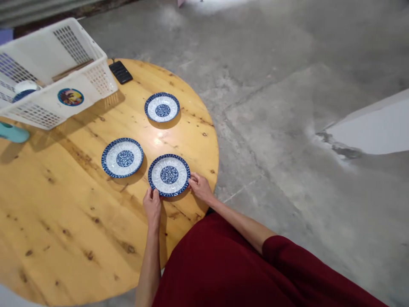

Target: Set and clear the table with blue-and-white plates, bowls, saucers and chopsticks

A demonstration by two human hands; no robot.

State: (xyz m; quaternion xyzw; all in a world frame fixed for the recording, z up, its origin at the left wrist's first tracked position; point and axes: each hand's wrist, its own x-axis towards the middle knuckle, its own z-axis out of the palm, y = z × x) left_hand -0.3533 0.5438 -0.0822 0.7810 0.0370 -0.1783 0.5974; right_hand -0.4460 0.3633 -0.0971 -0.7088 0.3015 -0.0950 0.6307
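A blue-and-white patterned plate [169,175] is at the table's near edge, face up, with both my hands on its rim. My left hand [152,204] grips the lower left of the rim, fingers closed. On the right side of the same rim, my right hand [200,186] pinches the edge, its thumb near the top. Two matching plates lie close by: one plate [123,158] to the left and another plate [162,107] farther back. Whether the held plate rests fully on the wood I cannot tell.
A white plastic basket [47,106] with dishes inside stands on the round wooden table [79,204] at the back left. Beside it are a black phone-like object [120,72] and a teal object [14,132]. Concrete floor [271,106] and a white pillar base [377,123] lie to the right.
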